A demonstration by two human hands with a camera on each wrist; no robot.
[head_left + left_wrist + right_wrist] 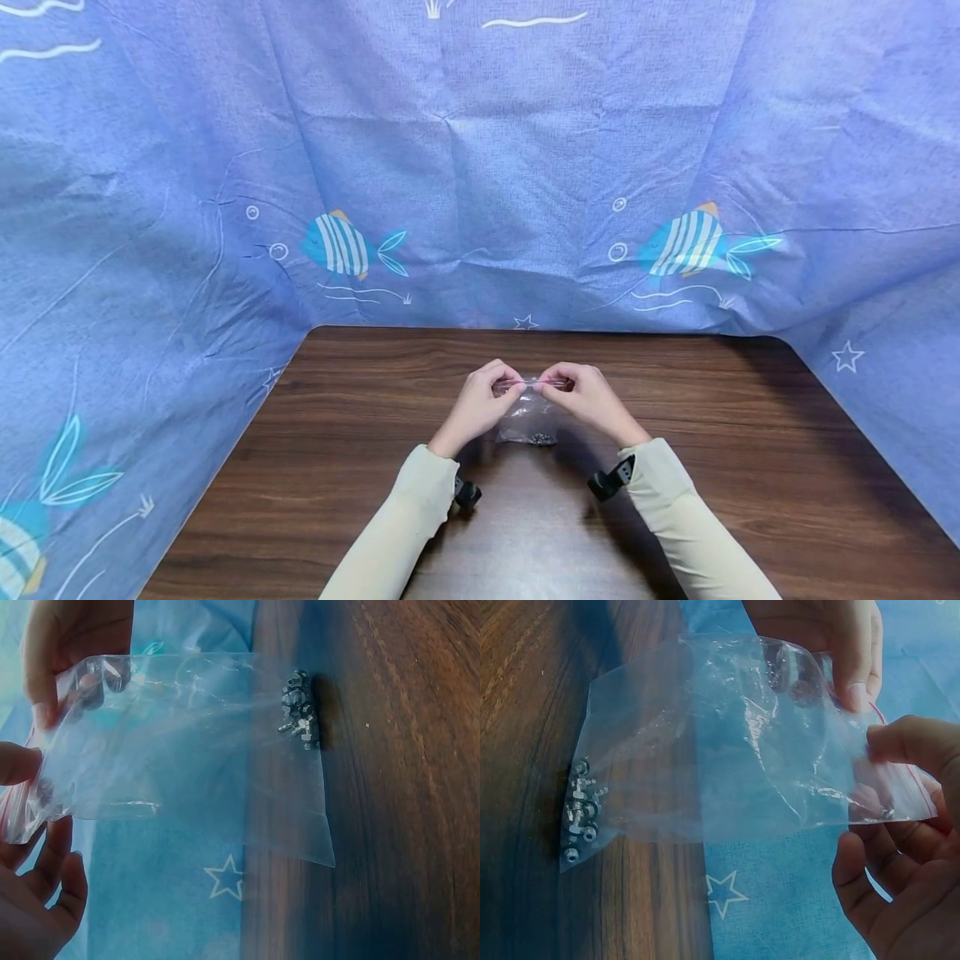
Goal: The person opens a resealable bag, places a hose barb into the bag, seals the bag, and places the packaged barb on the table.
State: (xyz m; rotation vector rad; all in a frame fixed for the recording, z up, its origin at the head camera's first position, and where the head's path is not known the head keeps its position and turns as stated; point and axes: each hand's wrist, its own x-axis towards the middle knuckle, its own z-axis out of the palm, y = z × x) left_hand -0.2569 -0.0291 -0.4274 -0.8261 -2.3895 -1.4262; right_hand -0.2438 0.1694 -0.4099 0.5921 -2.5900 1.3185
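A clear zip bag (527, 414) with a red line along its top edge hangs between both hands over the table. Small metal fittings (300, 712) lie bunched in one bottom corner of it; the right wrist view shows these metal pieces (581, 810) too. My left hand (480, 400) pinches the top edge between thumb and fingers. Beside it my right hand (588, 400) pinches the same edge, the two thumbs close together. Through the plastic, in both wrist views, some fingertips show behind the bag. Whether the zip is sealed I cannot tell.
A dark wood-grain table (337, 500) spreads under the hands. Blue cloth (510, 167) printed with fish and stars hangs behind the table and at its sides. Each wrist carries a small black camera, such as the right-hand one (603, 485).
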